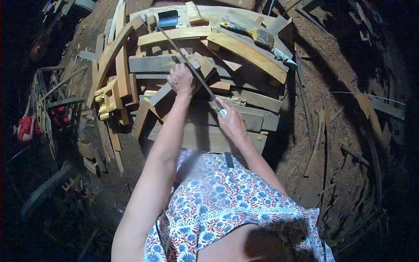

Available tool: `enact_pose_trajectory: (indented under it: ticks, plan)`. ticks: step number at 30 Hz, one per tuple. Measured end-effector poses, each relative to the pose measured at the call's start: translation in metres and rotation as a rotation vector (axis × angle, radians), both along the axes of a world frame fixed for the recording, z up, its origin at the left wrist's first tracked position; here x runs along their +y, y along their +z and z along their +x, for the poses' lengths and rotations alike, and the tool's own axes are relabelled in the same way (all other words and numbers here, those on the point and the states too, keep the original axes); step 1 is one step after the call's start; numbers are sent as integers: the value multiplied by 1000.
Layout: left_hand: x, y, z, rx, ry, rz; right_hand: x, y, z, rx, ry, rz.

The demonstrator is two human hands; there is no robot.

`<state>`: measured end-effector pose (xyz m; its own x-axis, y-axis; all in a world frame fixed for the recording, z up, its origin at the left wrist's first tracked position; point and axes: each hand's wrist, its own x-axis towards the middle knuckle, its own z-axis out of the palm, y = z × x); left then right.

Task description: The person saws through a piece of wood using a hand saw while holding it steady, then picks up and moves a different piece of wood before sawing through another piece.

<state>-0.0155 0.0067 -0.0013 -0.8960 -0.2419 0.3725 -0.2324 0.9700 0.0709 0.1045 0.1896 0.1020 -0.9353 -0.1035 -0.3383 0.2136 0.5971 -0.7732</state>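
My left hand (181, 80) is closed over a narrow grey wooden strip (160, 94), which slants out beneath it to the lower left and shows again past the fingers. In my right hand (232, 122) is the near end of a long, thin, dark bar (203, 81), perhaps a saw or file; a whitish round spot shows at the grip. The bar runs diagonally up and away, passing just right of my left hand and overlapping the strip's far end. Around both hands lie stacked boards (257, 100) and offcuts.
A curved light board (248, 54) lies beyond my hands, with a yellow-handled paintbrush (262, 37) and a white tube (283, 56) near it. Long boards (121, 65) lean at the left. Wood scraps and shavings cover the ground. A person in red (27, 126) is at far left.
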Motion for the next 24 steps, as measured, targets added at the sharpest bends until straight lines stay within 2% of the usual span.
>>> enact_pose_trajectory:
  ticks: [1,3,5,6,7,8,9,10,11,12,14,15,16,17,19,22,24]
  plan:
    - [0,-2,0,5,4,7,-5,-8,5,5,-1,3]
    - [-7,-17,-6,-85,63,-212,-3,-14,7,-68,-14,-137]
    - [-13,-30,-7,-144,-2,-164,4,3,20,57,-62,-14]
    - [-12,-29,-12,-86,-26,-69,11,9,28,-66,-34,86]
    - [-11,-26,-13,-42,-34,11,19,12,37,-140,-32,87]
    - [0,-27,8,-86,-26,-50,27,11,59,-152,-52,86]
    - [1,-17,1,-58,0,-143,27,6,55,-93,-55,54]
    - [-7,-27,-4,-145,19,-180,20,3,45,-57,-39,8]
    - [-5,-25,-3,9,90,-167,13,3,37,-113,-33,-10]
    - [-5,-17,-3,44,29,-109,7,3,21,-160,-30,-16]
    - [6,8,2,25,38,38,-3,9,-4,-56,-32,-73]
    - [-1,10,0,-28,5,-28,-14,13,-9,-3,-53,-129]
    - [0,6,3,-72,8,-14,-6,1,1,256,-75,-200]
    - [3,9,3,-128,8,13,-3,7,1,243,-86,-194]
    - [-3,-8,2,-20,-82,-85,5,20,8,43,-77,-21]
    - [-10,-23,-2,-33,-98,-81,10,-3,21,59,-72,-31]
    - [-9,-10,-2,-3,-105,-89,9,-5,21,64,-51,-49]
